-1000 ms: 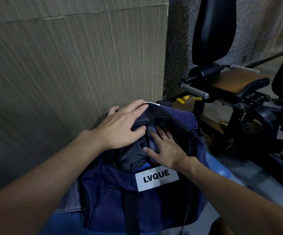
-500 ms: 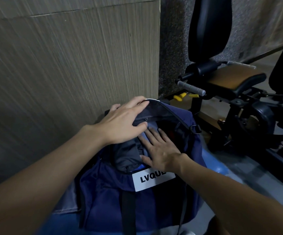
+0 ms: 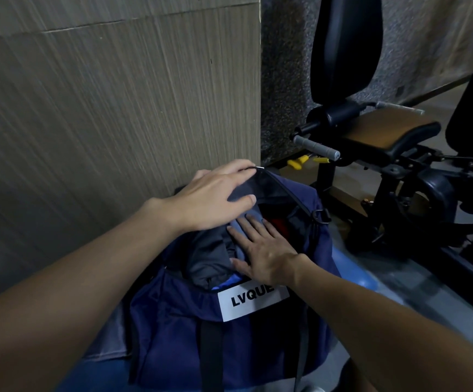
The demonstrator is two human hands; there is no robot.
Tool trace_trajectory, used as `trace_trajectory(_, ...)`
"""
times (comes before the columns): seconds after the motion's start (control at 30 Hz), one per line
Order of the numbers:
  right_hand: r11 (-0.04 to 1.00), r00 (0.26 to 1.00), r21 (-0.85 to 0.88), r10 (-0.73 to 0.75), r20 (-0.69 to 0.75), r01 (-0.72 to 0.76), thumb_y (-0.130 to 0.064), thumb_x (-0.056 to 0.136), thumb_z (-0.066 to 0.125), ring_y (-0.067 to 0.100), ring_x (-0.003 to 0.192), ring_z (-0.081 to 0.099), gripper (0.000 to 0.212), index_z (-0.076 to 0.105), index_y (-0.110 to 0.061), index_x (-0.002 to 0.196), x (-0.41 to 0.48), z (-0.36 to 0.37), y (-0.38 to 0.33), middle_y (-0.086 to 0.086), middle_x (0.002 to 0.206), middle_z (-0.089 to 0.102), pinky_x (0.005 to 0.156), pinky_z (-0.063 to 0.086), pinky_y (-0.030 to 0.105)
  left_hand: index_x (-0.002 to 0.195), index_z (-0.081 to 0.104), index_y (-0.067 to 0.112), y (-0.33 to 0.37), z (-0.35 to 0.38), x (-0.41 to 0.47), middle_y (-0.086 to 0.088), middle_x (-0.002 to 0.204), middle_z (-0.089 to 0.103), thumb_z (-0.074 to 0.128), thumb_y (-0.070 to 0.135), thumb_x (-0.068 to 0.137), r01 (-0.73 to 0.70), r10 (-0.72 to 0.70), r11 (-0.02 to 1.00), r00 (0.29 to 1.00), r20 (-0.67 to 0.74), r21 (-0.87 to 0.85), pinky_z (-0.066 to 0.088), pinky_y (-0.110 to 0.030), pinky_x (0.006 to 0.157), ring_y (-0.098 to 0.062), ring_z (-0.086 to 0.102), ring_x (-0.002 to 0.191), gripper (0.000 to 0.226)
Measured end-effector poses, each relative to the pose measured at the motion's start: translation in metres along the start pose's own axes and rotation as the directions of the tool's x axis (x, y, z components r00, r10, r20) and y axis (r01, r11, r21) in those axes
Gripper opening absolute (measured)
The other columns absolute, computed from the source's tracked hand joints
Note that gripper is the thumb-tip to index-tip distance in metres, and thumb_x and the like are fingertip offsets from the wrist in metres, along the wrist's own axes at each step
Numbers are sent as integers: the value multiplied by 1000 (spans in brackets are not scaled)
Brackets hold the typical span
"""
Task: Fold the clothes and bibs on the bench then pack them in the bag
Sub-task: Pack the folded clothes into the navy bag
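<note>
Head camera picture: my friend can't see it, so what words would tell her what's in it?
A person packs a navy bag labelled LVQUE: the right hand presses flat on grey and blue clothes inside, while the left hand rests on the bag's open far edge. A black gym machine stands to the right.

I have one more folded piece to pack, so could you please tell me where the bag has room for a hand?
Room shows at the far right of the bag, over the red cloth, between the right hand and the zip rim. The near left is crowded: grey garment bunched beside the left hand.
</note>
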State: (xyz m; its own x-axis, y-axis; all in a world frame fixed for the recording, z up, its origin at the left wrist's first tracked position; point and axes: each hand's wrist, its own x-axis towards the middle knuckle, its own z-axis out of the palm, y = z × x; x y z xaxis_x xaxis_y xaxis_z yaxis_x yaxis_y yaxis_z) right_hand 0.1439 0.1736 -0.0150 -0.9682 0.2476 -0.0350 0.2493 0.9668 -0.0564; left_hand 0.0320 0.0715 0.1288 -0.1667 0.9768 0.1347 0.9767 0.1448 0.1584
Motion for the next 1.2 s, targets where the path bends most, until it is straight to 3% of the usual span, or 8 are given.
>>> trace_trajectory(0.27, 996, 993, 80, 44, -110, -35, -69, 90, 12, 18, 151, 0, 77, 15, -28, 155, -18, -16, -12, 0, 164, 8, 120, -1, 51, 153, 36, 31, -3, -15, -31, 12, 162, 22, 38, 58, 90, 57, -57, 998, 998, -6, 2, 20, -48, 120, -9, 19, 149, 69)
trace_trajectory(0.4, 996, 954, 84, -7, -301, 33, -59, 90, 22, 26, 122, 48, 64, 49, -21, 134, -39, -22, -41, 2, 128, 54, 102, 33, 45, 137, 57, 38, -21, -21, -75, 9, 159, 28, 46, 54, 96, 116, -124, 991, 987, -107, -74, 19, -47, 120, -8, 17, 148, 45)
trace_trajectory(0.57, 981, 899, 33, -162, -407, 192, -45, 90, 39, 26, 96, 57, 42, 63, -18, 113, -39, -27, -106, 1, 102, 60, 83, 43, 42, 121, 70, 25, -63, -2, -178, 2, 139, 54, 41, 62, 83, 278, -361, 899, 908, -214, -340, 28, -35, 118, -14, 39, 137, 61)
trace_trajectory(0.7, 928, 852, 32, -327, -409, 371, -36, 90, 43, 25, 90, 55, 32, 63, -16, 105, -15, -30, -183, 2, 96, 58, 78, 41, 38, 107, 72, 17, -94, 20, -276, 4, 116, 61, 57, 23, 96, 344, -558, 772, 770, -310, -535, 34, -2, 95, -6, 55, 114, 20)
trace_trajectory(0.87, 848, 861, 164, -477, -178, 504, -44, 92, 32, 30, 108, 55, 49, 58, -12, 120, 26, -7, -288, 8, 119, 59, 91, 46, 41, 97, 67, 38, -132, 60, -377, 22, 103, 66, 62, 19, 90, 432, -714, 663, 610, -343, -611, 36, -5, 96, 6, 59, 105, 20)
trace_trajectory(1.0, 860, 861, 205, -496, 115, 468, -61, 99, 23, 19, 149, 11, 66, 22, -23, 154, 45, 42, -356, 0, 162, 15, 120, 11, 43, 100, 69, 30, -157, 78, -432, 17, 108, 65, 62, 5, 94, 526, -853, 516, 386, -351, -676, 35, 1, 86, 13, 55, 104, 27)
trace_trajectory(1.07, 873, 846, 168, -485, 221, 457, -71, 88, 3, 14, 150, -12, 80, 6, -30, 156, 49, 64, -377, -6, 164, -7, 120, -7, 42, 105, 69, 22, -166, 80, -447, 14, 107, 63, 62, 7, 94, 541, -879, 475, 263, -397, -694, 40, -5, 88, 15, 53, 101, 20)
trace_trajectory(1.2, 896, 870, 91, -443, 217, 434, -70, 83, -10, 13, 146, -25, 79, -8, -36, 155, 52, 101, -390, -10, 161, -22, 118, -15, 49, 121, 61, 19, -183, 76, -455, 3, 116, 53, 69, 14, 90, 516, -869, 439, 37, -493, -736, 48, -35, 98, 3, 50, 101, 33)
